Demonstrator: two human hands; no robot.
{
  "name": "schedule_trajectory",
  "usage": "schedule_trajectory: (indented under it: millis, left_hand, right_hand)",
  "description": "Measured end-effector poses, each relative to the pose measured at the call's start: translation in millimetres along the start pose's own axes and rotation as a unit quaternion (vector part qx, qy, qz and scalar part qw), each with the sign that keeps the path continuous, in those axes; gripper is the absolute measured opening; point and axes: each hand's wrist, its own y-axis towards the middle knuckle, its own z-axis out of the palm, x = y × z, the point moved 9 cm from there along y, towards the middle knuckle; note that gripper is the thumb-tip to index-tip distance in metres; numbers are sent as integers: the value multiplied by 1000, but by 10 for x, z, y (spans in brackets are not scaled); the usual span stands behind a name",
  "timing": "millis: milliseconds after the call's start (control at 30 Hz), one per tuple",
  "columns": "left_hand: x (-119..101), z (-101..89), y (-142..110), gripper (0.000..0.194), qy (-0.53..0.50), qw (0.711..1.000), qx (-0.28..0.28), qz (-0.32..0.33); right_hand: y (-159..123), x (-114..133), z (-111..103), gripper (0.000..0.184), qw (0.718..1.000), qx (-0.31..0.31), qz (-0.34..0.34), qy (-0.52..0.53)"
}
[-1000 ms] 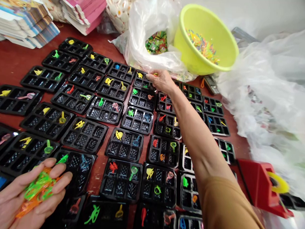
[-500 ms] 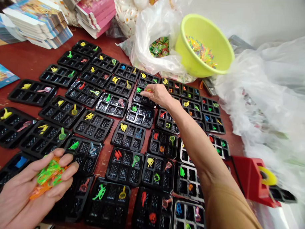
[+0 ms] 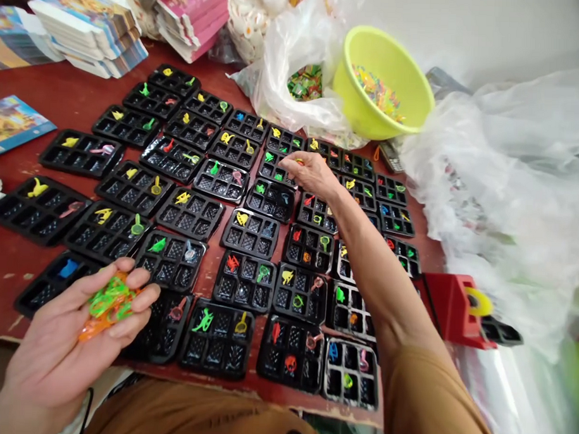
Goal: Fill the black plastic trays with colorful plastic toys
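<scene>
My left hand [image 3: 91, 324] is palm up at lower left, fingers curled around a heap of small green and orange plastic toys [image 3: 110, 306]. Some of them look ring-shaped. My right hand [image 3: 310, 171] reaches far over the table, its fingers pinched together above a black compartment tray [image 3: 267, 173]. Bits of yellow and red plastic toys [image 3: 299, 161] show within its curled fingers; their shape is hidden. In that tray lie a green toy [image 3: 269, 157] and, close to the fingertips, another green piece [image 3: 278, 176].
Rows of black trays [image 3: 251, 233] with small coloured toys cover the red table [image 3: 207, 265]. Behind stand an open plastic bag [image 3: 275, 83] and a yellow-green basin [image 3: 350, 105]. Printed boxes [image 3: 91, 26] are stacked at back left; a red tape dispenser [image 3: 450, 308] sits at right.
The view has shifted, showing more of the table's front edge. A green piece now shows in the tray compartment near my right fingertips. My left hand still holds its heap.
</scene>
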Motion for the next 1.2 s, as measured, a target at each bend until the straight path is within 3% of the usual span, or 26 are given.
schedule_trajectory:
  millis: [100, 233, 400, 500, 600, 700, 800, 867, 1000, 1200]
  left_hand:
    - [-1, 14, -19, 19, -1, 1000, 28, 4]
    - [-24, 11, -65, 19, 1, 999, 49, 6]
    - [-52, -5, -129, 18, 5, 998, 63, -13]
    - [-64, -36, -159, 17, 0, 998, 65, -13]
    - [-68, -73, -186, 18, -4, 997, 75, -8]
    - [-92, -98, -207, 21, -4, 996, 91, 7]
    - [-118, -95, -218, 21, -1, 994, 112, 18]
    - [-126, -69, -225, 21, -2, 991, 136, 20]
    - [-129, -62, -242, 25, -5, 987, 161, 18]
    - [-148, -130, -263, 29, -2, 987, 161, 20]
  right_hand:
    - [-183, 53, 156, 21, 999, 30, -2, -13]
    - [-335, 83, 456, 16, 989, 82, -1, -120]
    - [-429, 155, 579, 31, 947, 69, 0, -315]
    - [-448, 193, 578, 36, 935, 61, 3, -350]
    - [-451, 179, 498, 32, 947, 32, 32, -319]
    - [-528, 211, 435, 24, 982, 8, 45, -185]
    - [-714, 271, 544, 20, 996, 65, 65, -21]
    - [-852, 354, 663, 14, 992, 111, 61, 21]
    - [-970, 529, 804, 9, 994, 101, -15, -40]
    - [-977, 553, 1072, 30, 983, 123, -60, -125]
